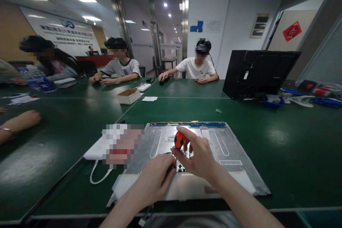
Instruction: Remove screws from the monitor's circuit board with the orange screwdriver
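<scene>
My right hand (199,155) is closed on a screwdriver (179,139) with a short orange and black handle. The screwdriver stands roughly upright, handle up, and its tip is hidden. Beneath it a small metal and black part (181,167) lies on a flat silver display panel (144,155). My left hand (157,171) rests on the panel just left of that part, its fingers curled together beside the screwdriver's lower end. Whatever those fingers hold is hidden. Along the panel's far edge runs a blue circuit strip (187,125).
Left of the panel lie a white box-shaped thing (94,149), a pixelated pinkish item (125,146) and a white cable (100,181). An open carton (129,97) sits farther back. A black monitor (256,74) and blue tray (274,100) stand right. Several people sit around the green table (288,164).
</scene>
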A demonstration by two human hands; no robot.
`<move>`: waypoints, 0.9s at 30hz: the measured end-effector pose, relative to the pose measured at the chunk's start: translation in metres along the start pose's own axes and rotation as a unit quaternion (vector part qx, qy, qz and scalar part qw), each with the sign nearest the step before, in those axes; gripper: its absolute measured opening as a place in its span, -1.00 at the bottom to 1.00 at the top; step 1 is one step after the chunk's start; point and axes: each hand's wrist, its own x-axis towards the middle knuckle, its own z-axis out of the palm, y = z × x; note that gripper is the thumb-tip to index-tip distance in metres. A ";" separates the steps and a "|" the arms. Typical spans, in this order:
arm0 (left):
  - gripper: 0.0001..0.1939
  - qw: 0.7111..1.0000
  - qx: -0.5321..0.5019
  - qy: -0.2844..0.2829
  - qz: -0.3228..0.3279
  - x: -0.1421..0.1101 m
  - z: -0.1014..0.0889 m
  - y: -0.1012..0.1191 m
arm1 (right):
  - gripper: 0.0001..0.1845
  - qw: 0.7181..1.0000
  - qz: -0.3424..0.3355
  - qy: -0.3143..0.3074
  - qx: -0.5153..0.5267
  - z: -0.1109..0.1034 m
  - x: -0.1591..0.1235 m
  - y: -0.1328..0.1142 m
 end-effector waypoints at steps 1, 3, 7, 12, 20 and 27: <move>-0.85 1.000 0.001 -0.001 -0.001 0.000 0.000 0.000 | -0.53 1.000 0.000 -0.002 0.000 0.000 0.000 0.000; -0.84 1.000 0.000 -0.003 0.000 0.000 0.000 0.000 | -0.53 1.000 0.003 -0.004 0.001 0.000 0.000 0.000; -0.83 1.000 -0.003 -0.004 0.002 0.001 -0.001 0.002 | -0.50 1.000 0.007 -0.014 0.005 -0.001 -0.001 0.000; -0.83 1.000 -0.001 -0.002 0.001 0.001 -0.001 0.002 | -0.46 0.999 0.008 -0.029 0.016 -0.002 -0.001 -0.002; -0.83 1.000 -0.002 0.001 0.008 0.000 -0.001 0.001 | -0.48 1.000 0.004 -0.022 0.016 -0.001 0.000 -0.002; -0.82 1.000 -0.004 -0.003 0.008 0.000 -0.002 0.002 | -0.48 0.999 0.009 -0.029 0.017 -0.001 -0.002 -0.001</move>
